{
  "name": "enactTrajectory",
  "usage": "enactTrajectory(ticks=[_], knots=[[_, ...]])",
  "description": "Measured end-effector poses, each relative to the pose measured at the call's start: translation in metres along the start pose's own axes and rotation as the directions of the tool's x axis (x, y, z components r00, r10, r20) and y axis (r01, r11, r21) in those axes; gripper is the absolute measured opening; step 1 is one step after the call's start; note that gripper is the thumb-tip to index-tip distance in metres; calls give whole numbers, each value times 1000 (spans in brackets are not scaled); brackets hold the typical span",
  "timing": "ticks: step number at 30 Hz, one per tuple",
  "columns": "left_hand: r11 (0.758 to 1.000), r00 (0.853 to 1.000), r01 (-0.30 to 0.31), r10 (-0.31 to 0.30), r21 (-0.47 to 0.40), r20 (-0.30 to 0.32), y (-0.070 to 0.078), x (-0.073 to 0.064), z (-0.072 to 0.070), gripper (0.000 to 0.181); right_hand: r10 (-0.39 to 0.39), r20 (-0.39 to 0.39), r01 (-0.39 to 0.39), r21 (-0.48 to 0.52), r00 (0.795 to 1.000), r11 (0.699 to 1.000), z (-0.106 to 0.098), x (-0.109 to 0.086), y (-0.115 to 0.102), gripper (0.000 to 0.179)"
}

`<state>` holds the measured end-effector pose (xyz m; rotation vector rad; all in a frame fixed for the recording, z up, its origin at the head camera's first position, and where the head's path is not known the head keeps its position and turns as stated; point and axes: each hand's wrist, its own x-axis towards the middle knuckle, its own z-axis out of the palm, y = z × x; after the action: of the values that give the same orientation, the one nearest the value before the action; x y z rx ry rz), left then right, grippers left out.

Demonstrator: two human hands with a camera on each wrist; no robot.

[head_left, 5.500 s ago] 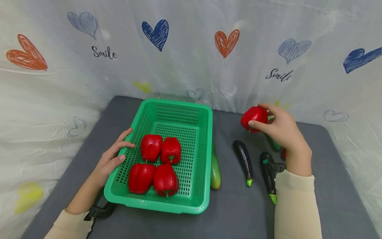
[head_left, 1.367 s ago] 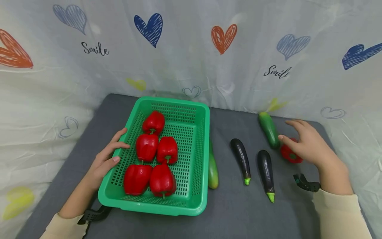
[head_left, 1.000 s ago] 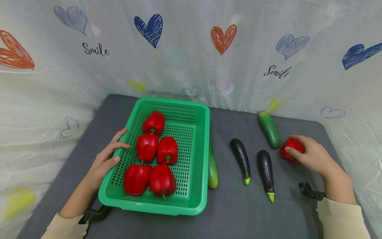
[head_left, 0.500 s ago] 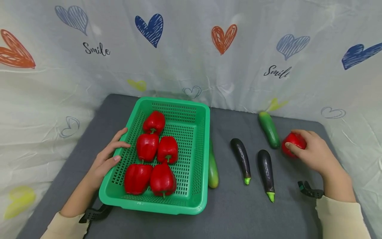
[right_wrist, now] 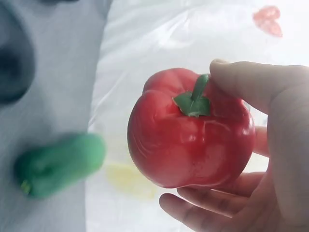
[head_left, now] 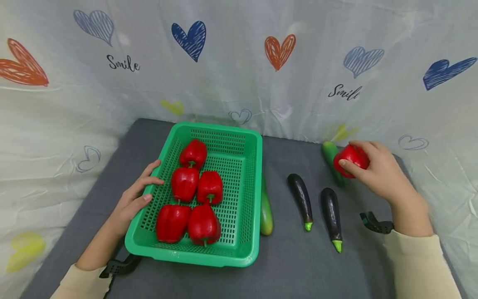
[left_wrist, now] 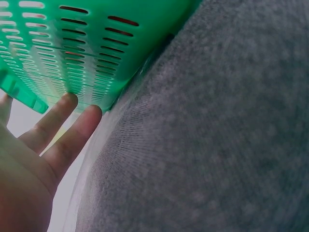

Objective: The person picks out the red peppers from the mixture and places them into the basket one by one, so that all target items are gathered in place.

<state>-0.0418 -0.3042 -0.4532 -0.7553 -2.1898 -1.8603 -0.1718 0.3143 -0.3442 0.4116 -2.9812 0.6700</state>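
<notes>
My right hand (head_left: 384,174) holds a red bell pepper (head_left: 351,161) raised over the far right of the table. In the right wrist view, thumb and fingers are curled round the pepper (right_wrist: 190,130), its green stem facing the camera. Behind it in the head view lies a green cucumber (head_left: 330,151), partly hidden. My left hand (head_left: 131,202) rests at the left rim of a green plastic basket (head_left: 194,258). The left wrist view shows fairly straight fingers (left_wrist: 79,130) touching the basket's slotted outer wall (left_wrist: 82,43). Several red bell peppers (head_left: 184,185) sit in the basket's left half.
Two eggplants (head_left: 300,197) (head_left: 331,216) lie on the grey table (head_left: 298,270) between basket and right hand. A second cucumber (head_left: 266,209) lies along the basket's right side, partly covered by its rim. A white curtain (head_left: 239,74) printed with hearts hangs behind.
One pepper has gone into the basket's far left part. My right hand has since gripped another pepper at the far right, then lifted it leftward. My left hand stays at the rim.
</notes>
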Motion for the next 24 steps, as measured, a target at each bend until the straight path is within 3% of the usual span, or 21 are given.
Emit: enactTrajectory(ticks=[13, 24], knots=[[1000, 1000, -12, 12, 12, 6, -1, 0, -1, 36, -149, 18, 149, 42, 989, 988, 10, 30, -64, 73], [1000, 1000, -11, 11, 10, 2, -5, -1, -1, 37, -280, 52, 277, 53, 959, 959, 30, 58, -120, 69]])
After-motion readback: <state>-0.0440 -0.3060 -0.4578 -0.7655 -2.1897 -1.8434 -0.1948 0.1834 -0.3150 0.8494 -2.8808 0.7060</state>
